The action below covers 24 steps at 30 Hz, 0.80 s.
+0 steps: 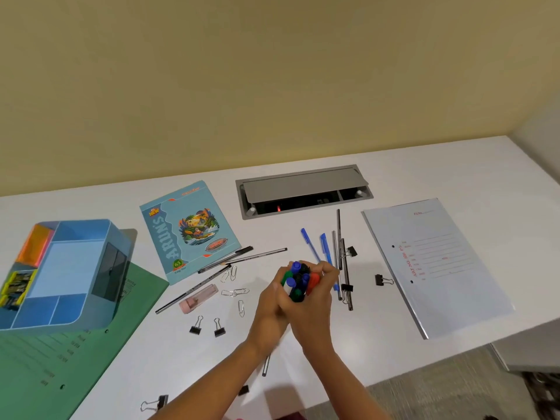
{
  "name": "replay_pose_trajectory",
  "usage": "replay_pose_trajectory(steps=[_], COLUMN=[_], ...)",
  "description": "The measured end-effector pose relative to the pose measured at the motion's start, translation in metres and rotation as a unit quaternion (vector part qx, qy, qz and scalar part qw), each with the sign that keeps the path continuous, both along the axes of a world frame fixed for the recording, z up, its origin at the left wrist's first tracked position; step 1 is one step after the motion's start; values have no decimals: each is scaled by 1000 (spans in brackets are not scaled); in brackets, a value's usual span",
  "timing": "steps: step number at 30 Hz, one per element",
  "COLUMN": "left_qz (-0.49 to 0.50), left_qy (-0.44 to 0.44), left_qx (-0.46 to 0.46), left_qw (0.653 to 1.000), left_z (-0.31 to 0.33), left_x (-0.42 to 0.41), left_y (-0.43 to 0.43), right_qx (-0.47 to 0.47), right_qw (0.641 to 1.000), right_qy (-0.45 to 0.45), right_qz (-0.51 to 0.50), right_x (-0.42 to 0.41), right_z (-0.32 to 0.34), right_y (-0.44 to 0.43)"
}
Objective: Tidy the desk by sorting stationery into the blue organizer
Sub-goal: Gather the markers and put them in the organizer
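Markers point(298, 280), caps up, stand bundled in the tight grip of left hand point(272, 298) and right hand point(318, 301); the blue organizer point(81, 230) lies at nine o'clock, nearer the left.

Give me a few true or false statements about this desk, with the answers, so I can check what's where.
1. The left hand and right hand together grip a bundle of markers. True.
2. The blue organizer stands on the white file. False: it stands on the green folder.
3. Two blue pens lie on the desk beyond the hands. True.
4. The notebook lies inside the organizer. False: it lies flat on the desk beside it.
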<state>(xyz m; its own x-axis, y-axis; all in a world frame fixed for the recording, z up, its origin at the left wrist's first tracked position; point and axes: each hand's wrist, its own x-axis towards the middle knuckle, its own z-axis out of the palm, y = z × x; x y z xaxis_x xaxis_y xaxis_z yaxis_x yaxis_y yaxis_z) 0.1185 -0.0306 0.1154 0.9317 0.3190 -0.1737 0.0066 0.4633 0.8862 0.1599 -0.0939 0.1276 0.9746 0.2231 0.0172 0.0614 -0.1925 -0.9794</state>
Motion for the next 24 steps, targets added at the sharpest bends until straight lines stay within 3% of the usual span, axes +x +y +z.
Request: replay_pose_trajectory(steps=[9, 14, 16, 19, 22, 24], left_qz=[-22, 0, -24, -75, -93, -122], left_qy=[97, 140, 138, 124, 96, 66], left_qx=[-111, 67, 92, 58, 186, 213], left_qw=[989, 988, 986, 988, 973, 967], left_z=[-33, -44, -47, -57, -65, -65], left_x=[27, 40, 44, 47, 47, 47], left_y=[-27, -31, -29, -24, -17, -8], right_qx=[7, 7, 5, -9, -15, -6], right_qw=[996, 995, 996, 992, 983, 978], right_qy=[-39, -76, -85, -123, -184, -207], right_qz=[-75, -62, -41, -6, 14, 20], right_x=[8, 22, 27, 33, 40, 44], right_z=[-27, -41, -46, -53, -58, -60], right_y=[-20, -31, -34, -35, -37, -39])
